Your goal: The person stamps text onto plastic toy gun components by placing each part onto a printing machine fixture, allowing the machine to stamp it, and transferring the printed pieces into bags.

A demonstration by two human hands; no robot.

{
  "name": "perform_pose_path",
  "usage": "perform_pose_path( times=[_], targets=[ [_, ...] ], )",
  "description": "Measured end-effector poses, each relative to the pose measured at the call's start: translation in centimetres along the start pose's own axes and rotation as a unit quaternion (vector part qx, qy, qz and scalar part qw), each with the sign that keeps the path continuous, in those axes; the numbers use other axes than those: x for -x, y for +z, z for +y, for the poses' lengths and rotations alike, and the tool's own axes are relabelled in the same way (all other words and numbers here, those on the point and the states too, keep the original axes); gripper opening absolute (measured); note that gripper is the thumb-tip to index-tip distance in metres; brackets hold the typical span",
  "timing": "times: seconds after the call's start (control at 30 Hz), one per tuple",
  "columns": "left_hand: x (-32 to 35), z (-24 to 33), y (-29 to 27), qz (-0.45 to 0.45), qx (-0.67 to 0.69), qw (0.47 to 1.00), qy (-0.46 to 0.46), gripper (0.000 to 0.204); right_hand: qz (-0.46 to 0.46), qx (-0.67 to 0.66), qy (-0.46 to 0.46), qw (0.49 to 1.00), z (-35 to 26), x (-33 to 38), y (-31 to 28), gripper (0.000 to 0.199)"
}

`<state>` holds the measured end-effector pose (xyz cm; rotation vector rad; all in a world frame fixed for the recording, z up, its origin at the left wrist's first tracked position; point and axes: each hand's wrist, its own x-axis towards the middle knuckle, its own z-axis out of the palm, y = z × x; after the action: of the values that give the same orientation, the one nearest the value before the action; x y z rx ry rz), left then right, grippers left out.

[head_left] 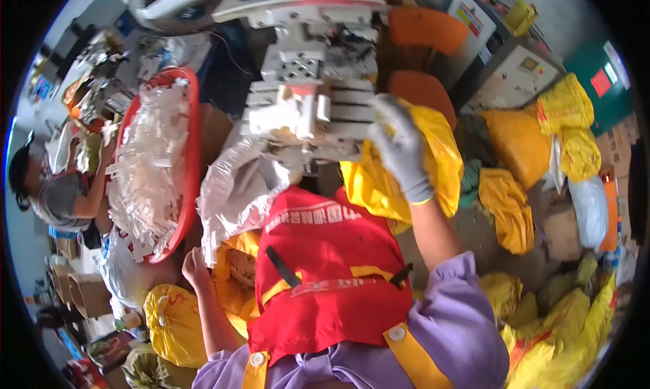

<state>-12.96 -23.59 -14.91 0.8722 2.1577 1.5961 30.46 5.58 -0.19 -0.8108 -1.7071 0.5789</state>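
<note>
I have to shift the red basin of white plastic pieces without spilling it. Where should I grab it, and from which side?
Grip the red basin by its bare rim, probably on the near right edge. From there the left hand has the shortest path. The white plastic pieces are heaped above the rim and the basin sits tilted, so a second grip on the opposite rim would likely steady it. The gloved right hand is at the white machine.

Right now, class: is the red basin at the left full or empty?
Full: the red basin is heaped above its rim with small white plastic parts.
</note>
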Motion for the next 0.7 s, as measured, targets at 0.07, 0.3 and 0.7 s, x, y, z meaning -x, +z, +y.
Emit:
perform_pose_path(
  times=[0.07,0.3,0.7],
  targets=[
    [1.7,-0.8,-1.9,0.003,-0.027,0.998,-0.053,0.027,0.105,-0.082,0.150,0.980,0.6,1.5,-4.3,0.030],
    [4.8,-10.6,-6.1,-0.027,-0.302,0.950,-0.078,0.034,-0.129,0.122,0.427,0.887,17.0,10.3,-9.9,0.030],
    [6.7,-11.0,-5.3,-0.064,-0.428,0.896,-0.097,0.035,-0.351,0.535,0.331,0.694,28.4,12.6,-6.7,0.024]
  ],
)
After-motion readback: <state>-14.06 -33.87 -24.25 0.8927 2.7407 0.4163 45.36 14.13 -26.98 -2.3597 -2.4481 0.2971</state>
